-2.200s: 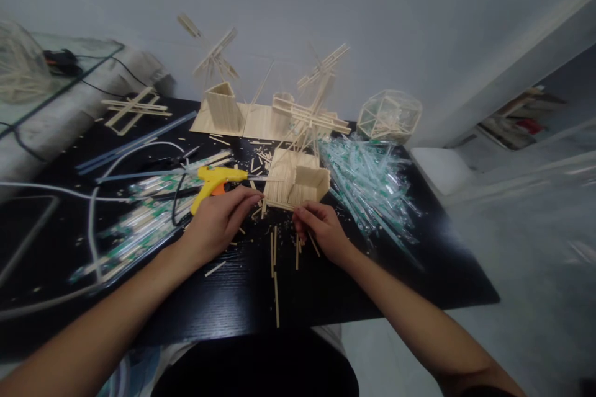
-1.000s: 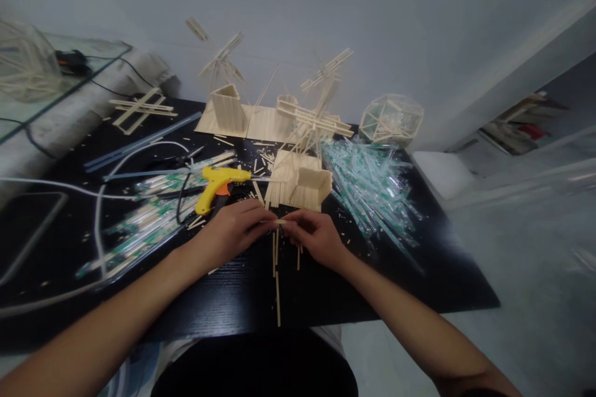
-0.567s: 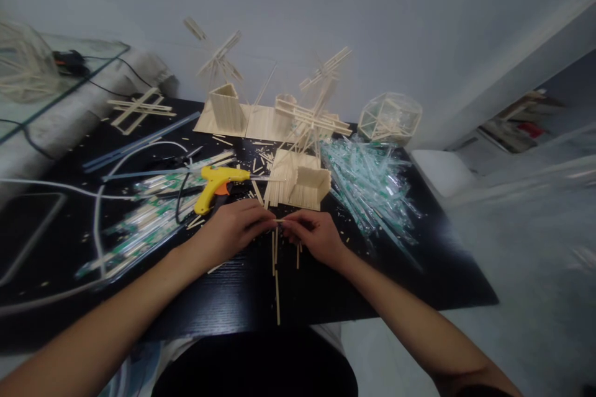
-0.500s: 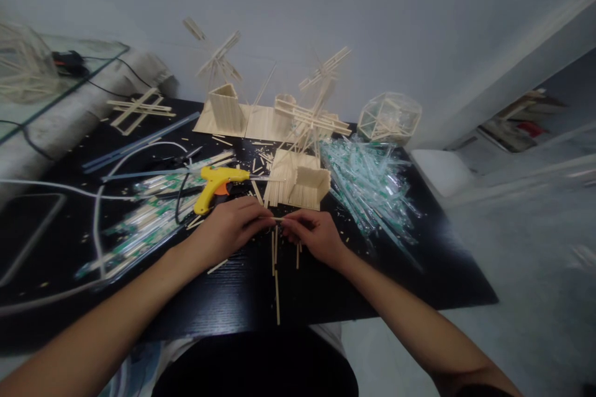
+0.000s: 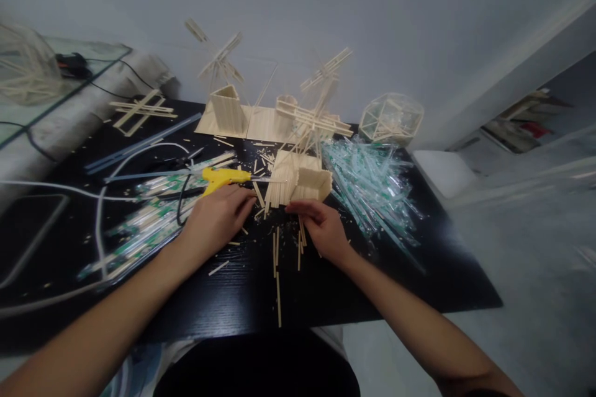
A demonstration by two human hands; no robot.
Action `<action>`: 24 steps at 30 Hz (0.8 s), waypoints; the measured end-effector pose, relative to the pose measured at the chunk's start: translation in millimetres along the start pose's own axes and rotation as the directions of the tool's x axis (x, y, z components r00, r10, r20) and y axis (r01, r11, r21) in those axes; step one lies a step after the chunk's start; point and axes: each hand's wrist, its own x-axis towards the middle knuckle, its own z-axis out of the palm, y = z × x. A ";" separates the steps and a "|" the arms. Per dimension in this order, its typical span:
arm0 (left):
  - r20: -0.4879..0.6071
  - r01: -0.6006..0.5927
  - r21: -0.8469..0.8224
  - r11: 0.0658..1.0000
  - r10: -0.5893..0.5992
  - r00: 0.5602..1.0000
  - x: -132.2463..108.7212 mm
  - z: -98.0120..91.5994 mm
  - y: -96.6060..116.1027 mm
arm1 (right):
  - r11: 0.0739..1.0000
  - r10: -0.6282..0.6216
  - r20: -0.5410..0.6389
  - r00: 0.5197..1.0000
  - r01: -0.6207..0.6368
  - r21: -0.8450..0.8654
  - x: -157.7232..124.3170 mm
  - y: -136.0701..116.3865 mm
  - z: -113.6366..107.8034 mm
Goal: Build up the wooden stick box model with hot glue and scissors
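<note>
My left hand (image 5: 221, 214) is closed, its fingertips drawn together just below the barrel of a yellow glue gun (image 5: 226, 177), near loose wooden sticks (image 5: 259, 192). Whether a small piece is in those fingers is hidden. My right hand (image 5: 326, 231) has thumb and fingers pressed together at the front edge of a thin wooden base (image 5: 282, 177); I cannot make out what they pinch. On that base stands an open-topped box of small sticks (image 5: 314, 183). The glue gun's nozzle points toward the box. Below the hands lie several thin sticks (image 5: 278, 298).
Plastic-wrapped stick packs (image 5: 372, 180) heap at the right, with more packs (image 5: 139, 229) at the left beside a white cable (image 5: 99, 211). Behind stand stick windmill models (image 5: 316, 119) and a faceted stick frame (image 5: 391, 118). Small offcuts litter the black table (image 5: 326, 298).
My hands, which met at a thin stick, have moved apart. The left went left and up toward the glue gun; the right's fingertips moved up to the base's front edge.
</note>
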 end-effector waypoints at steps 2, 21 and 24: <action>0.028 -0.055 -0.022 0.998 0.055 0.998 -0.4 2.0 2.0 | 1.000 0.011 0.002 1.000 -0.011 0.000 0.0 -1.6 0.4; 0.220 0.521 0.413 0.747 -0.637 0.739 19.3 -50.7 -18.1 | 0.727 -0.221 0.527 0.821 0.499 -0.472 -9.6 -24.8 -5.9; 0.249 0.506 0.398 0.765 -0.621 0.743 18.1 -45.1 -22.2 | 0.692 -0.190 0.546 0.816 0.506 -0.515 -10.3 -23.3 -4.7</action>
